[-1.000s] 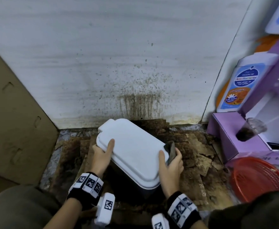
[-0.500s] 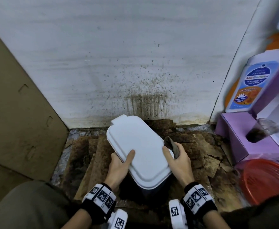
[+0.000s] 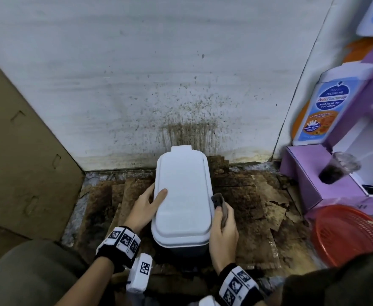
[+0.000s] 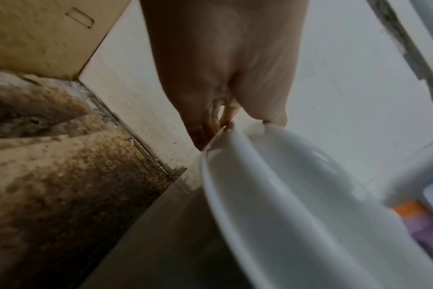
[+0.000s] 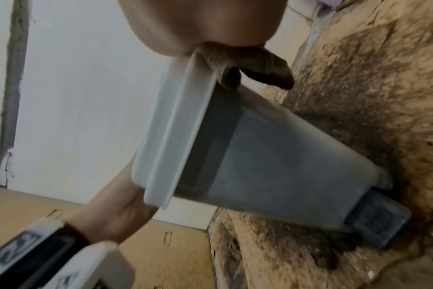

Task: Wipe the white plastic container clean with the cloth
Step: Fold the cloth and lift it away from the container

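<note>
The white plastic container [image 3: 182, 193] with a white lid and grey body [image 5: 272, 166] stands on stained cardboard, lengthwise toward the wall. My left hand [image 3: 145, 206] grips the lid's left edge, thumb on top and fingers under the rim; the left wrist view shows the lid [image 4: 297, 205] and that hand [image 4: 225, 78]. At the lid's right edge my right hand [image 3: 224, 226] holds a dirty brown cloth [image 3: 219, 204] against the rim. The cloth [image 5: 247, 64] hangs from the hand [image 5: 193, 25] over the rim in the right wrist view.
A stained white wall [image 3: 159, 85] is right behind the container. A cardboard panel [image 3: 22, 162] leans at the left. At the right are a purple box [image 3: 309, 182], a cup of dark drink [image 3: 335, 168], a wash bottle [image 3: 326, 107] and a red basket [image 3: 348, 235].
The container has been turned from a slant to point straight at the wall. Both hands slid along its edges toward me, the cloth staying in the right hand.
</note>
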Available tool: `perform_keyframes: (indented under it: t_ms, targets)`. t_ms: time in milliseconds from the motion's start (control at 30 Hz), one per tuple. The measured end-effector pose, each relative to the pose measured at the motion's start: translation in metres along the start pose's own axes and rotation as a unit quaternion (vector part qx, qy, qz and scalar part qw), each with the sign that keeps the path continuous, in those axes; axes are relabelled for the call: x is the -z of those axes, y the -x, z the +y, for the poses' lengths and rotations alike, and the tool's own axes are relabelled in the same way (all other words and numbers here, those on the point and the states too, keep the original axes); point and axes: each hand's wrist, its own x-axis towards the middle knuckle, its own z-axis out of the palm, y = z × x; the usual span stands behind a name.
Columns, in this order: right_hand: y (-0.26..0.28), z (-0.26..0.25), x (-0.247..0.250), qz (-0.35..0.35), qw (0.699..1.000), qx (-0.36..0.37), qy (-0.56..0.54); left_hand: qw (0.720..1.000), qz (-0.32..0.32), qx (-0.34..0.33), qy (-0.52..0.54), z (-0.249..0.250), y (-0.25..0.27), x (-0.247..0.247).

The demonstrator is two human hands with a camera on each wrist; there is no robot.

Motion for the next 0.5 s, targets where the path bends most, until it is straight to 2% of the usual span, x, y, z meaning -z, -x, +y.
perform_keyframes:
  t_ms: [67, 133, 233, 300, 400, 500]
  targets:
    - [-0.009, -0.008, 0.004, -0.008, 0.999, 0.03, 0.007, 1.0, 0.013, -0.001, -0.027, -0.008, -0.001, 0.003]
    - [-0.015, -0.021, 0.009, -0.036, 0.993, 0.107, 0.03, 0.998, 0.016, -0.005, -0.064, -0.011, -0.003, 0.003]
    - [-0.023, -0.039, 0.007, -0.107, 0.96, 0.229, 0.121, 0.984, 0.046, -0.001, -0.17, -0.007, -0.001, 0.0]
    - [-0.026, -0.048, -0.003, -0.164, 0.919, 0.28, 0.224, 0.974, 0.093, -0.013, -0.205, 0.001, 0.004, -0.001]
    - [-0.02, -0.055, -0.021, -0.235, 0.834, 0.338, 0.368, 0.967, 0.149, -0.075, -0.194, 0.015, 0.016, 0.0]
    - [-0.014, -0.05, -0.033, -0.281, 0.767, 0.377, 0.436, 0.969, 0.138, -0.073, -0.192, 0.023, 0.026, 0.008]
